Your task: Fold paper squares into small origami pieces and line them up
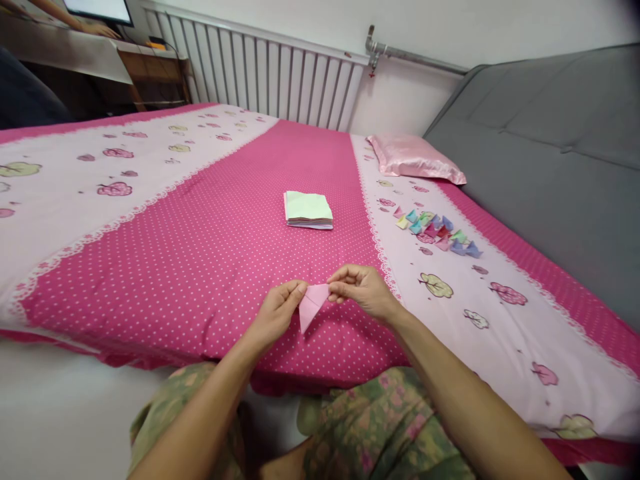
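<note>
A folded piece of pink paper (313, 307) is held up above the near edge of the bed, its pointed end hanging down. My left hand (281, 307) pinches its upper left side between thumb and fingers. At the upper right corner, my right hand (357, 288) pinches it with thumb and fingertips. Beyond the hands lies a stack of square paper sheets (309, 207), pale green on top. To the right, several small folded paper pieces (435, 230) in many colours sit in rows on the bedspread.
The bed wears a pink dotted bedspread (225, 213) with printed white bands. A pink pillow (415, 158) lies by the grey padded headboard (550, 120). Behind stand a white radiator (270, 67) and a pipe (420, 57). Another person's hand (100, 30) rests on a desk at far left.
</note>
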The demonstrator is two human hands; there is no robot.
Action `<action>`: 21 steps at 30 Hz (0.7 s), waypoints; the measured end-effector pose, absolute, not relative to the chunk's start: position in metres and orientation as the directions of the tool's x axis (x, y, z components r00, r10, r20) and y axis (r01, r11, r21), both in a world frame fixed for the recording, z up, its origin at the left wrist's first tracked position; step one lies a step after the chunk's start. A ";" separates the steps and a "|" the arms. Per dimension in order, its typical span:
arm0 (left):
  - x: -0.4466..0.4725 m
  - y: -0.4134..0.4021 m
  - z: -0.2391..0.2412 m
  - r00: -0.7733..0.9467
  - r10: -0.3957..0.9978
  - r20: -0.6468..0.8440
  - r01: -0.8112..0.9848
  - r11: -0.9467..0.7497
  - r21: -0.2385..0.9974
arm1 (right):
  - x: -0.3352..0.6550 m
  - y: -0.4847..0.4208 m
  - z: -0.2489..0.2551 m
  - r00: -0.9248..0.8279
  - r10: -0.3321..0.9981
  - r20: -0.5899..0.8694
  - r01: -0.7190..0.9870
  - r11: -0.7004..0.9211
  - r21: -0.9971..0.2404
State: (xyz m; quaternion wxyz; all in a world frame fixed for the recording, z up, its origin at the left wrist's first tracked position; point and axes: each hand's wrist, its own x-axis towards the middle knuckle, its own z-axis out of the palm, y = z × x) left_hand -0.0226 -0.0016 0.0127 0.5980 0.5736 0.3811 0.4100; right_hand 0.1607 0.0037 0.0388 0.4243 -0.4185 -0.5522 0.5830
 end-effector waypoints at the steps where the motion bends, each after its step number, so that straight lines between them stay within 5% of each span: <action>1: -0.022 -0.002 0.013 0.371 0.928 0.018 -0.047 -0.001 0.999 | 0.161 0.004 0.038 -0.288 0.957 -0.023 -0.027 -0.032 -0.999; 10: -0.023 -0.003 0.015 0.358 0.933 0.037 0.012 -0.045 0.999 | 0.162 0.001 0.040 -0.275 0.960 -0.046 0.056 -0.032 -0.998; 21: -0.023 -0.003 0.008 0.343 0.922 0.181 0.231 -0.270 0.935 | 0.158 0.002 0.039 -0.197 0.976 0.093 0.119 0.118 -0.986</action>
